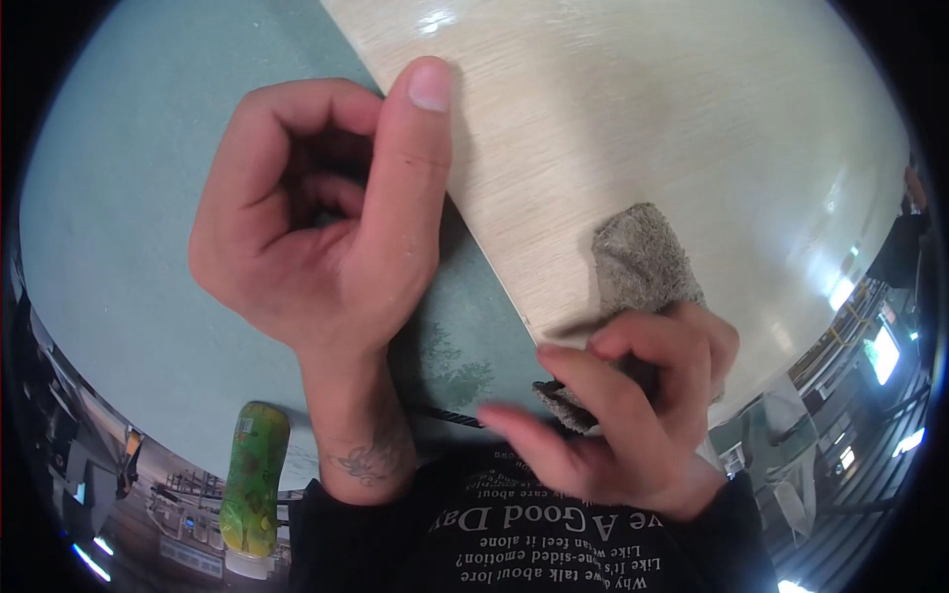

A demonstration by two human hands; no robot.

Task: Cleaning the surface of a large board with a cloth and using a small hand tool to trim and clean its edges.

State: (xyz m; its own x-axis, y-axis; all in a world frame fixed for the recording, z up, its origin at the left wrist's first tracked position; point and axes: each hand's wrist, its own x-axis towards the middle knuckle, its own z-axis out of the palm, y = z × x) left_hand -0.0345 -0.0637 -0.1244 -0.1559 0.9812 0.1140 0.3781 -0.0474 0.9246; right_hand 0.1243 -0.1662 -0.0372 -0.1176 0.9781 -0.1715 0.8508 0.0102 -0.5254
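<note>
My left hand (331,203) is raised over the edge between a green-grey surface and a pale wood-grain panel (524,128). Its fingers curl inward around a hollow, and the thumb presses against the index finger. Whether anything small sits in that pinch, I cannot make out. Lower and to the right, my right hand (633,415) has its outer fingers bent round a grey-brown terry rag (643,257). Part of the cloth stands out beyond the knuckles, and a darker fold shows between thumb and fingers. The right thumb and index finger are spread apart.
The green-grey surface (148,198) spreads to the left, partly under the panel's straight edge. A green bottle with a white cap (252,484) is near the surface's front edge, left of my left forearm. Shelving and lit workshop equipment show beyond the edges.
</note>
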